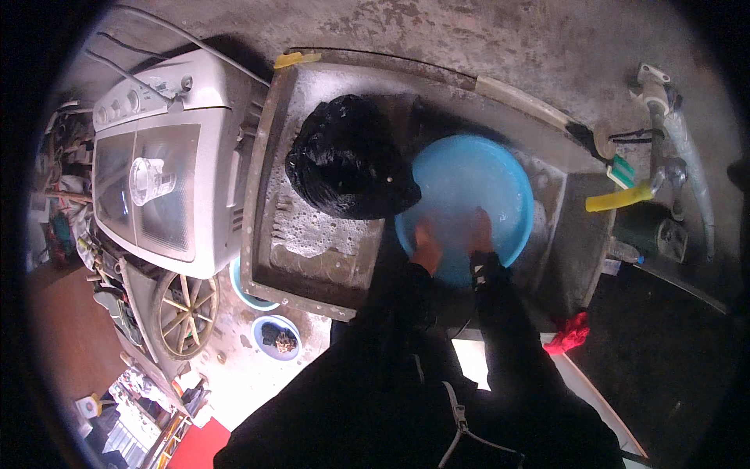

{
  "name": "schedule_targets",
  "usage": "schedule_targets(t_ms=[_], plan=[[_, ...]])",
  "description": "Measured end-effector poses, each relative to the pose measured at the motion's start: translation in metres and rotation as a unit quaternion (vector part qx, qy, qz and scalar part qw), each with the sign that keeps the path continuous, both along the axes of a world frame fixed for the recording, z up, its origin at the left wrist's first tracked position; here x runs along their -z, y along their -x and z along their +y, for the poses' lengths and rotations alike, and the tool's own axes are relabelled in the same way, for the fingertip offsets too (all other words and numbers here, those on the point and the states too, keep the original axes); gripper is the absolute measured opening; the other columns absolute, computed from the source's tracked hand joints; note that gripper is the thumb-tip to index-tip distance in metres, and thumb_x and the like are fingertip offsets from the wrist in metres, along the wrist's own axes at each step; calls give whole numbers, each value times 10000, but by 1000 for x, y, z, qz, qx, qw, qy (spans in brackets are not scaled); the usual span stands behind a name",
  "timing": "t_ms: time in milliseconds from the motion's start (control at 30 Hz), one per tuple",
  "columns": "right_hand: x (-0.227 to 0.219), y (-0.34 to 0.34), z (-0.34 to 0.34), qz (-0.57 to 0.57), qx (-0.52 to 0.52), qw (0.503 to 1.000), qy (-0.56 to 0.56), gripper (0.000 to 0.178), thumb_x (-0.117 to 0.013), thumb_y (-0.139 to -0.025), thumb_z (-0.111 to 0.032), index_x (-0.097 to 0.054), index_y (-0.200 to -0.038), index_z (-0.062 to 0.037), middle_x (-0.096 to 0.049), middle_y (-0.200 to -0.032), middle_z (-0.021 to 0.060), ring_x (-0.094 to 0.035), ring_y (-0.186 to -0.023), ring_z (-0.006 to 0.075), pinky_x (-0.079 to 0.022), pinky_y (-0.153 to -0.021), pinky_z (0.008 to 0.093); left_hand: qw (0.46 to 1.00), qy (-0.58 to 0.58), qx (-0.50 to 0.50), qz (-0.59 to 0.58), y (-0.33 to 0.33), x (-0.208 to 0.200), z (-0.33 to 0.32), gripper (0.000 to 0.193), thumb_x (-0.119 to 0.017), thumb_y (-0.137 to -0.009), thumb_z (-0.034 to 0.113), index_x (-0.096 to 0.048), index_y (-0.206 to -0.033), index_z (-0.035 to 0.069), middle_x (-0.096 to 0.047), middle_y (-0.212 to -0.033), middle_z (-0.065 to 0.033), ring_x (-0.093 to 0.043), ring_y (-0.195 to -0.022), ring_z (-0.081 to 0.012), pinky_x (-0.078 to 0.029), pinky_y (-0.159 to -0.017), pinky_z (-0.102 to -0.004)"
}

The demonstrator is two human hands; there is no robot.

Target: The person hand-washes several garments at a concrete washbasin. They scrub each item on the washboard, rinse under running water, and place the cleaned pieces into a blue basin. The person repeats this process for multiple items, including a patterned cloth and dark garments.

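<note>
A round light-blue basin [522, 205] of cloudy water sits in the right part of a concrete sink [269, 211]. Both my arms, in black sleeves, reach down into it. My left hand [426, 247] is dipped in near the basin's front left side. To its right, my right hand [480, 232] is also partly under the water. The murky water hides the fingers of both hands and anything they may touch. Left of the basin lies a shiny black bundle [344, 160], its kind unclear, overlapping the basin's rim. White suds [308, 230] cover the ridged slab around it.
A white twin-tub washing machine [168, 156] with a clear cup [150, 181] on its lid stands left of the sink. A tap with a yellow hose [621, 198] and a green brush [622, 170] are at the right. Red cloth [569, 334] hangs near the sink's front right corner.
</note>
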State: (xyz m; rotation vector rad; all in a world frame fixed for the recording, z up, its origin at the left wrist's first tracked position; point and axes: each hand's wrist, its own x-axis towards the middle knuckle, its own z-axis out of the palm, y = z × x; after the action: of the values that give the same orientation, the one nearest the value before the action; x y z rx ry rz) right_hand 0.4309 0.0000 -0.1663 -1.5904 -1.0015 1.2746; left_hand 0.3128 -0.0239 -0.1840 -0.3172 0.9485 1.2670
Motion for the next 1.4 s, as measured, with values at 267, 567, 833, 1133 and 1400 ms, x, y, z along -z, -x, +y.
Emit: schedule_targets(t_ms=[267,567,833,1133,1400], plan=[[-189,87,37,542,-217,802,125,409,-441,-977,-246,-470,-1346,-71,-524,-1316,148,-434,-1289,290,-332,-1089,419,933,-336,-40,-118,106,-144,18,362,-471,-948,218,-507,-1267,50,-570,-1229,-90,-553,-1119,-232,-438,-983,-383],[-142,200,45,-365,-161,866,-302,492,-554,-887,-231,-460,-1348,-88,-473,-1359,152,-449,-1239,349,-364,-1012,477,352,-189,277,874,223,-175,67,436,-490,-932,294,-483,-1341,141,-395,-1451,-85,-346,-1347,-313,-279,-1056,-581],[-103,239,151,-403,-95,866,-280,281,-586,-846,-317,-662,-977,-80,-631,-1096,120,-609,-963,349,-493,-759,512,480,-80,383,785,255,-137,169,330,-457,-923,385,-602,-1152,196,-530,-1295,-64,-446,-1234,-322,-337,-988,-573],[-163,222,23,-391,-280,825,-297,298,-603,-798,-288,-609,-1006,-74,-572,-1152,143,-536,-1093,319,-404,-900,483,379,-434,157,802,277,-155,34,249,-587,-746,275,-619,-927,108,-596,-1069,-130,-539,-1036,-341,-377,-913,-513],[-118,247,122,-474,-114,832,-265,357,-543,-882,-416,-611,-1079,-126,-619,-992,99,-584,-968,301,-457,-792,507,345,-180,194,901,270,-134,136,390,-503,-910,362,-575,-1129,48,-625,-1050,-187,-577,-998,-372,-455,-839,-474]])
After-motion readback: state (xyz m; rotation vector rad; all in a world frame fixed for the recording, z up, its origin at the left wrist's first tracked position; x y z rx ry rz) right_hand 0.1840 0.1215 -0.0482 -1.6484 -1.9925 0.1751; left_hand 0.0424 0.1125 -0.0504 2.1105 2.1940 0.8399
